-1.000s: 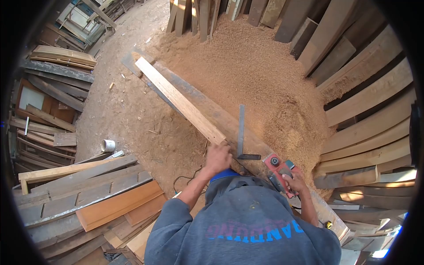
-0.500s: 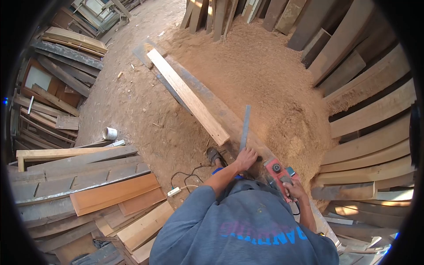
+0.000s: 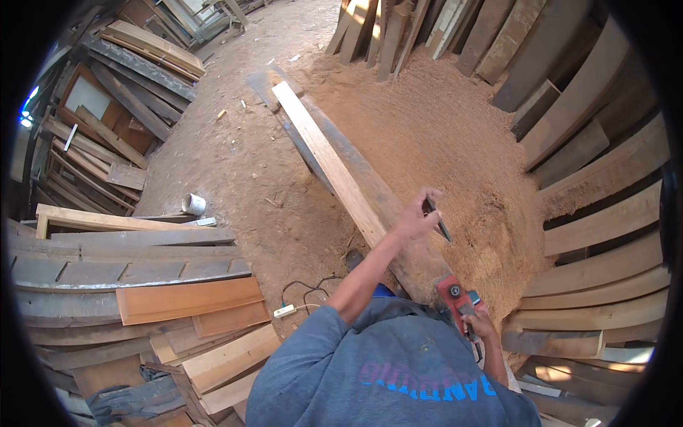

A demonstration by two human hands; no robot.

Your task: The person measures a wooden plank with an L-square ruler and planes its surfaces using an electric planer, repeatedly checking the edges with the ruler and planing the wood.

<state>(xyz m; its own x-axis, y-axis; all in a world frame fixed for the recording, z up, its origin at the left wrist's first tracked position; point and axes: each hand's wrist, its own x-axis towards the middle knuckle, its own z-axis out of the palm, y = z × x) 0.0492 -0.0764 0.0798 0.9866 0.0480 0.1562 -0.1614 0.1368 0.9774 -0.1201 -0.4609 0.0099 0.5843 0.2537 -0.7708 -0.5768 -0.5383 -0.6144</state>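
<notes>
My left hand (image 3: 420,215) is raised over the bench beside the near end of a long pale wooden plank (image 3: 327,160). Its fingers are closed on a try square (image 3: 444,230), whose thin blade slants down to the right; the fingers hide much of the rest. My right hand (image 3: 482,324) is wrapped around the handle of a red electric planer (image 3: 452,290) at the near end of the bench. The plank lies lengthwise along the narrow bench (image 3: 356,167), toward its left edge.
Sawdust and shavings (image 3: 491,249) cover the ground to the right, before upright boards (image 3: 605,231). Stacked boards (image 3: 192,299) lie at the left. A power strip (image 3: 284,311) with a dark cord and a white bucket (image 3: 193,204) are on the left ground.
My left hand has lifted and moved forward with the try square, whose blade has swung from pointing away to pointing down right. My right hand stays on the planer. The view has shifted.
</notes>
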